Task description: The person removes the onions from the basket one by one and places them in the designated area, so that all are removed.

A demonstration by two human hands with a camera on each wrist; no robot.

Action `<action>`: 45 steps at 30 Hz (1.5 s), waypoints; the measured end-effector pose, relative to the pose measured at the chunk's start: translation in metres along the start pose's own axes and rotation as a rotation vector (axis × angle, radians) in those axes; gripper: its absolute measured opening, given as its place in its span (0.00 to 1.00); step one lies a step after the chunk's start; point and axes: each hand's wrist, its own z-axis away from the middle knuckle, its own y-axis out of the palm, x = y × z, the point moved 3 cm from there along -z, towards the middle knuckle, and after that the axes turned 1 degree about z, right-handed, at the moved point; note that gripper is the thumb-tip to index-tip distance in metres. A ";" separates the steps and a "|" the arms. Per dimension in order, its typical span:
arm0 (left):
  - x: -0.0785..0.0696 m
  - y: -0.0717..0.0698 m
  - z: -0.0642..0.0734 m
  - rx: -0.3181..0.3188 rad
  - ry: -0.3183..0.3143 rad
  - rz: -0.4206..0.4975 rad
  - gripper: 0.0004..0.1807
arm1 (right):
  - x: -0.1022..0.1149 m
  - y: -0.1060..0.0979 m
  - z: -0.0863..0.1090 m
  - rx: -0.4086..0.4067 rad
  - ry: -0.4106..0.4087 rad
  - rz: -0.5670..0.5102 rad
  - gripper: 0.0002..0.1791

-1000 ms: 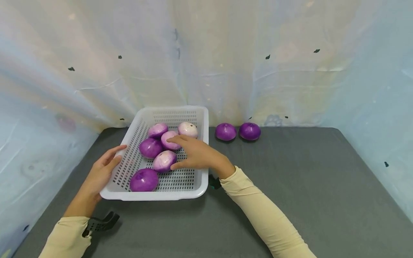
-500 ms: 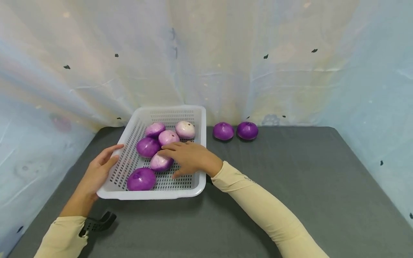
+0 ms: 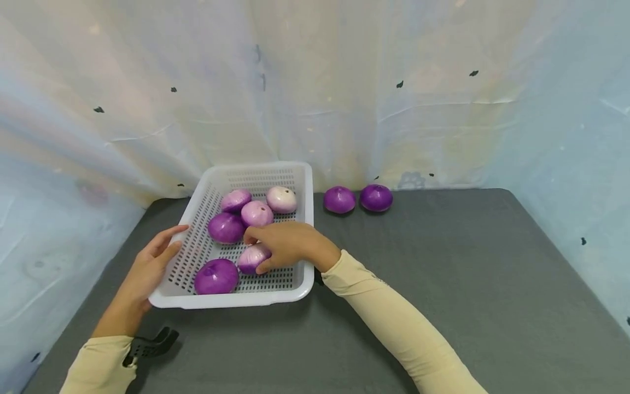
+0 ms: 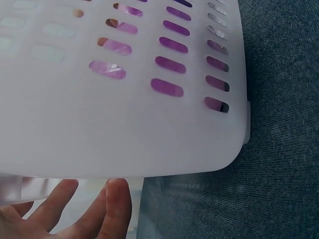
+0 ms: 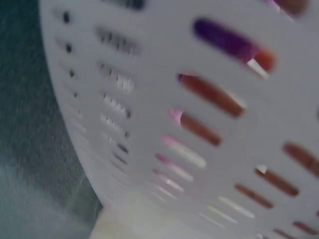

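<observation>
The right hand [image 3: 290, 243] now curls thumb and fingers round a pale onion [image 3: 252, 259], which has shifted slightly nearer and rightward inside the white basket [image 3: 223, 301] and seems under control, while the left hand's [image 3: 149, 268] relaxed, extended fingers touch the basket's left side.

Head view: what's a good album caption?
Left hand touching a white basket, right hand gripping a pale purple onion inside.
</observation>
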 end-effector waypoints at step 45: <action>0.001 0.001 0.003 -0.008 0.008 0.043 0.27 | 0.001 0.007 0.003 0.072 -0.036 0.089 0.50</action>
